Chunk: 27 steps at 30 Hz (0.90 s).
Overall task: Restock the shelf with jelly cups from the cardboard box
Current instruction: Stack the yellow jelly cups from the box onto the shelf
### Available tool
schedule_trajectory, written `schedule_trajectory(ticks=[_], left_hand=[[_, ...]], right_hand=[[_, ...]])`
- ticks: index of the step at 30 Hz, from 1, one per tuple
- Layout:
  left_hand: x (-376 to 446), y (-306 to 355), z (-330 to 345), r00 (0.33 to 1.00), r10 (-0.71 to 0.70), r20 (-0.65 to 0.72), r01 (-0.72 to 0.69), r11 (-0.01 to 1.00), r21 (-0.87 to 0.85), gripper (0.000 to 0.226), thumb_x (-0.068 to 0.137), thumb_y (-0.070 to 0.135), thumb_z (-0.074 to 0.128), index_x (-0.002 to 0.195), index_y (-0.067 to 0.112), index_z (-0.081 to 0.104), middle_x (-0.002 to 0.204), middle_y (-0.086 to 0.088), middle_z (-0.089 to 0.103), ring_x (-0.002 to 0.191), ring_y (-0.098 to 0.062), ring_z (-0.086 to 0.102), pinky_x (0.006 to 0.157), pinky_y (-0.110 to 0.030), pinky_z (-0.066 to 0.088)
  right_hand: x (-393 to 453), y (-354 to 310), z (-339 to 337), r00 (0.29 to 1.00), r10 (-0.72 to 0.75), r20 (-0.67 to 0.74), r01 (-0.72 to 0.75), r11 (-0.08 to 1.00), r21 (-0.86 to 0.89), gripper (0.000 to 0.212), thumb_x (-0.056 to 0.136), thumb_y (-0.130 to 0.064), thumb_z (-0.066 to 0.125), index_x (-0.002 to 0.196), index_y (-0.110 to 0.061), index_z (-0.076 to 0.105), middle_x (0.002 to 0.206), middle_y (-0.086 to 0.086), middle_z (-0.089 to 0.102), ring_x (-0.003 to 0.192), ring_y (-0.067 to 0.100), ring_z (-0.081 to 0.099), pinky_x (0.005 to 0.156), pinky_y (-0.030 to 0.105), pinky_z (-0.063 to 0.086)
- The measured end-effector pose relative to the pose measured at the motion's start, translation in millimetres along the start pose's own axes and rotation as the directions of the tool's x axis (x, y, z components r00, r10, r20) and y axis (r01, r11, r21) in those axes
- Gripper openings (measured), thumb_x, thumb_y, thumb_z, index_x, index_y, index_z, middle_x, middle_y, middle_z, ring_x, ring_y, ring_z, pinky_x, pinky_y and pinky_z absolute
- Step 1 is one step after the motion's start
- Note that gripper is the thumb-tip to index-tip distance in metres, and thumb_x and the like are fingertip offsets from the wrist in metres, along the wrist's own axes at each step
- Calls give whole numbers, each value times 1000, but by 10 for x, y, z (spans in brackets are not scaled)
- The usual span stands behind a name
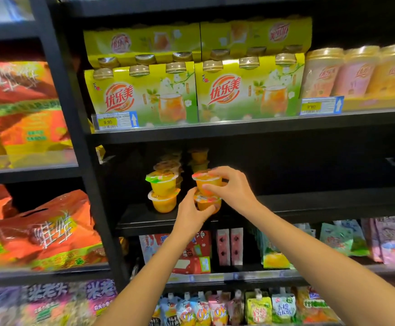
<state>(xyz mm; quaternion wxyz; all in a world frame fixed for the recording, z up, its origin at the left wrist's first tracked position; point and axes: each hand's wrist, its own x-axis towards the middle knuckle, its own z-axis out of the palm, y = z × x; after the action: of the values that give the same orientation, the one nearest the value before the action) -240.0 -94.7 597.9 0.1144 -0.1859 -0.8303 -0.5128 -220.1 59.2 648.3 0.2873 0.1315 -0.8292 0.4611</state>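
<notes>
On the dark middle shelf point(144, 220), two orange jelly cups are stacked one on the other. My right hand point(231, 187) grips the upper jelly cup point(207, 182) by its rim and side. My left hand point(189, 212) holds the lower jelly cup point(207, 202) from below and the left. To their left stands another stack of two jelly cups point(163, 191), with more cups point(199, 157) further back in the shade. The cardboard box is out of view.
Green-yellow drink multipacks point(142, 95) fill the shelf above, with price tags on its edge. Large orange snack bags point(39, 231) sit in the left bay behind a black upright post point(83, 161). Pouches and packets point(257, 307) line the lower shelves. The middle shelf's right part is dark.
</notes>
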Motion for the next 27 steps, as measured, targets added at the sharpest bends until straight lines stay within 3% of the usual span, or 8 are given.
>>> schedule_trajectory(ticks=[3,10,17,21,27], left_hand=[[-3,47,24,1000,13,0,-13,999,-47,52,80,31,77,123,33,48,106,17,63,94,10,60,71,-9,47],[44,0,67,999,35,-35,-36,999,-29,51,80,37,78,121,39,47,107,18,64,96,9,60,75,-12,49],[20,37,63,999,14,-36,-14,1000,-1,53,82,36,76,120,42,40,99,30,53,88,21,52,63,-1,41],[28,47,55,999,5,-34,-5,1000,-1,56,80,40,77,124,41,42,106,25,55,95,11,55,69,-7,42],[35,-14,8,999,31,-15,-30,998,48,79,72,55,77,138,39,36,131,17,49,118,-3,51,93,-24,47]], right_hand=[[-21,6,8,999,-26,22,25,999,30,43,78,-35,82,117,-23,69,115,-10,64,109,5,62,92,34,56],[-15,24,21,999,-37,27,37,999,23,41,82,-32,79,119,-21,66,118,-8,61,111,8,60,93,34,56],[-17,52,54,999,-40,20,39,999,33,42,83,-32,78,122,-20,63,120,-7,59,113,10,60,94,35,56],[-21,46,46,999,-43,31,42,998,41,43,84,-33,77,122,-21,62,121,-8,59,114,9,59,95,34,56],[-15,31,-39,997,-42,65,42,999,2,55,83,-37,76,133,-24,57,134,-10,56,122,5,54,102,34,51]])
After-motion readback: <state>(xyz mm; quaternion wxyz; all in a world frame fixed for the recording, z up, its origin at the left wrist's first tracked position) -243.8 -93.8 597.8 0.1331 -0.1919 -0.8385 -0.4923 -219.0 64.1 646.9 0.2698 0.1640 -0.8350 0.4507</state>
